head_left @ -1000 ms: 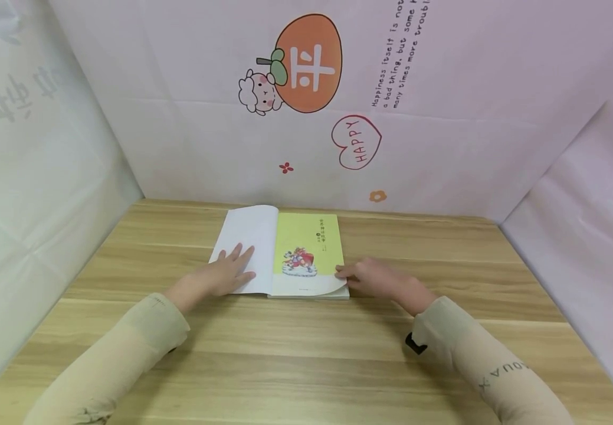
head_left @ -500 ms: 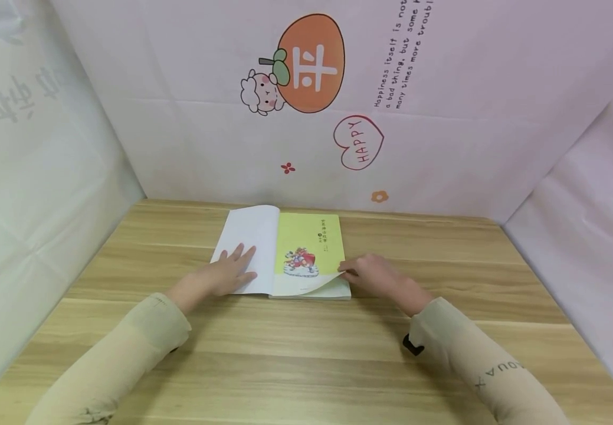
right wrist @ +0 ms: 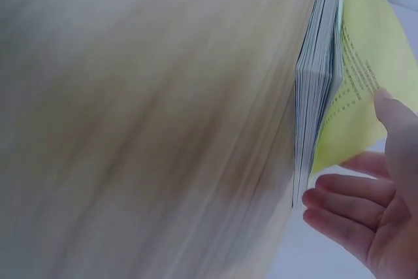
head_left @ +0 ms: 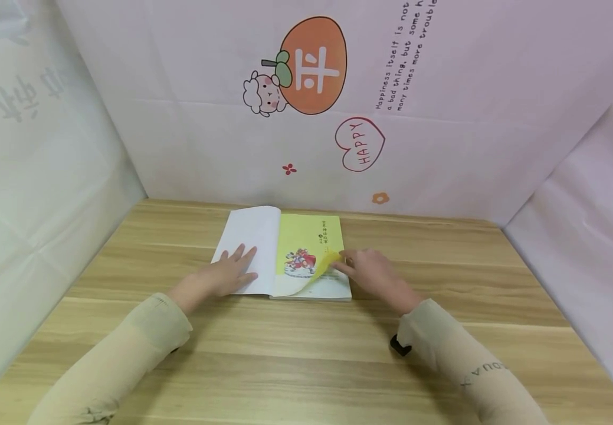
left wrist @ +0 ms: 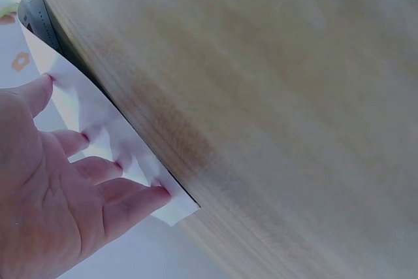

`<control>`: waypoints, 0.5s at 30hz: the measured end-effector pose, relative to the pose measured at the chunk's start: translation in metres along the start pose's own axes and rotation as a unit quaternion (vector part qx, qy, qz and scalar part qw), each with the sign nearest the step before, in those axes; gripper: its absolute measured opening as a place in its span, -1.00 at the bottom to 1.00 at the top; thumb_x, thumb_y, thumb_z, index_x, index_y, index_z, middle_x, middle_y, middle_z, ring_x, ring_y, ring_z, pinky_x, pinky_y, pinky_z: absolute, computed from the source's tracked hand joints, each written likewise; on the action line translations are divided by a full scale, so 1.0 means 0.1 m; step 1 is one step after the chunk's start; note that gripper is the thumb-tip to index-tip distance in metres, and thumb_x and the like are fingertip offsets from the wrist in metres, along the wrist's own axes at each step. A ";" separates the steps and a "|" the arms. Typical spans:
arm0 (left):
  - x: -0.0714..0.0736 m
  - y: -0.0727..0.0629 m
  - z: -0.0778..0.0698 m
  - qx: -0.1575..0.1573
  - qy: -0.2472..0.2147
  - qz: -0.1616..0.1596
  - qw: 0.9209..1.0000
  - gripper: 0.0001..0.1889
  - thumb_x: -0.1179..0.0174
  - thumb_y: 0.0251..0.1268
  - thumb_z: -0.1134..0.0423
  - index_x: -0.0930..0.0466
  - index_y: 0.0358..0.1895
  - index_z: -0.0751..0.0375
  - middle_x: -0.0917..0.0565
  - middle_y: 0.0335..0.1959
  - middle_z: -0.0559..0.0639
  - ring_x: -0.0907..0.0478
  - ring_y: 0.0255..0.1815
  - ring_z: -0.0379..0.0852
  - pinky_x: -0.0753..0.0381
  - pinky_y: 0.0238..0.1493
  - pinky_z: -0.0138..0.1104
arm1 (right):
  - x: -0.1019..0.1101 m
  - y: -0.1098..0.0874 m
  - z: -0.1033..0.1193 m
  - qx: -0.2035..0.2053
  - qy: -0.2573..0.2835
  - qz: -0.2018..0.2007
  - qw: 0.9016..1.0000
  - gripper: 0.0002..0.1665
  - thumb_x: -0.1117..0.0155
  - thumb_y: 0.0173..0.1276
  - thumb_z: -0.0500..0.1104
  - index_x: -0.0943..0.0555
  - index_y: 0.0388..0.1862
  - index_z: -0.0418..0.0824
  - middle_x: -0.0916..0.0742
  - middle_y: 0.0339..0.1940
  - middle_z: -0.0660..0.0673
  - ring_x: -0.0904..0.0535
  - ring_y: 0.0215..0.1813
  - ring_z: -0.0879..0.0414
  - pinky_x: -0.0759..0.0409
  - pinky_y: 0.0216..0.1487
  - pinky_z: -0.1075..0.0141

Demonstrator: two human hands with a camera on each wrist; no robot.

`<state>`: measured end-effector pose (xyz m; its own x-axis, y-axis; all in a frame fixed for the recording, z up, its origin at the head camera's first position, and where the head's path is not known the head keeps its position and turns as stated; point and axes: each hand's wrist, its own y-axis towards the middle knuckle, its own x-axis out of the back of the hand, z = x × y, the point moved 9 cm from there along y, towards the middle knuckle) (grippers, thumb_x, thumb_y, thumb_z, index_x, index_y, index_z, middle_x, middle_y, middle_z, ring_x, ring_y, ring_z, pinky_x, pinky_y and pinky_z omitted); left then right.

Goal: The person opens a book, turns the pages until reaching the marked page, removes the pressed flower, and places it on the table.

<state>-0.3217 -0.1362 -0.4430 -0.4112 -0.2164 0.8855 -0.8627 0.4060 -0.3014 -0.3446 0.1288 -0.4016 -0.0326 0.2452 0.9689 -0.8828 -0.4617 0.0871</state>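
Observation:
A paperback book lies open on the wooden table, a white sheet (head_left: 255, 227) on its left and a yellow page (head_left: 303, 230) with a cartoon figure on its right. With fingers spread, my left hand (head_left: 223, 276) rests on the white sheet; its fingertips press the sheet in the left wrist view. My right hand (head_left: 372, 274) pinches the lower right corner of the yellow page between thumb and index finger. That corner is lifted and curled leftward, showing a printed white page (head_left: 330, 288) beneath. In the right wrist view, the book's thick page block (right wrist: 315, 96) stays below the raised page.
The wooden table (head_left: 264, 366) spreads out in front of the book and to both sides. Behind it rises a white cloth wall (head_left: 205, 147) with printed cartoons and lettering. More white cloth hangs at the left and right.
My right hand has moved slightly up and to the left, lifting and curling the yellow page's corner further, so more of the page beneath shows. My left hand has stayed on the white sheet.

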 end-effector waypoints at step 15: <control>0.02 -0.05 -0.05 0.004 -0.002 0.006 1.000 -0.26 0.17 0.70 -0.05 0.19 0.67 0.29 0.21 0.63 0.46 0.19 0.50 0.70 0.00 0.43 0.39 | -0.09 0.09 0.20 -0.033 0.028 0.015 0.999 -0.45 -0.26 0.51 0.18 -0.49 0.18 -0.22 -0.48 -0.71 0.02 -0.24 -0.67 0.21 -0.24 -0.64 0.39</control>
<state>-0.3166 -0.1342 -0.4375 -0.4224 -0.2160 0.8803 -0.8605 0.4007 -0.3146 -0.3430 0.1054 -0.4052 -0.0846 0.2805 0.9561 -0.9097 -0.4133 0.0408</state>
